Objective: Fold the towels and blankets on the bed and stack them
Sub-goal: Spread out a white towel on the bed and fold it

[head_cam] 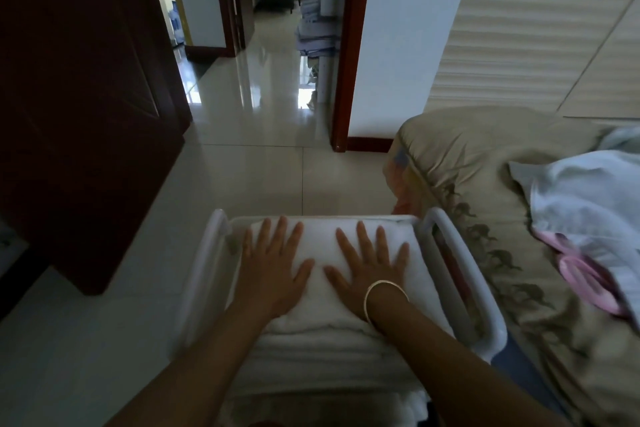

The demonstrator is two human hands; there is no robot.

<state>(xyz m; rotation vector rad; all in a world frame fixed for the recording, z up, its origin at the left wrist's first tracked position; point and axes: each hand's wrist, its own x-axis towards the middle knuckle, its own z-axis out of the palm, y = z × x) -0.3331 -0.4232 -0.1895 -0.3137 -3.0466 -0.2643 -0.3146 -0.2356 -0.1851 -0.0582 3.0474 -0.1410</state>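
Now the left hand [273, 274] and right hand [370, 270] press flat on the folded white towel [318, 244] inside the white cart [204, 274], each grip open and empty, while the unfolded pale blanket [581, 198] lies on the bed [467, 166] beyond the cart's right rail, nearer the right hand.

The white railed trolley [485, 315], standing on the glossy tiled floor [242, 177], carries a stack of folded white towels [322, 340], and the beige-covered bed [467, 163] just beside it carries a crumpled pale blanket [581, 198] overlapping a pink cloth [581, 274].
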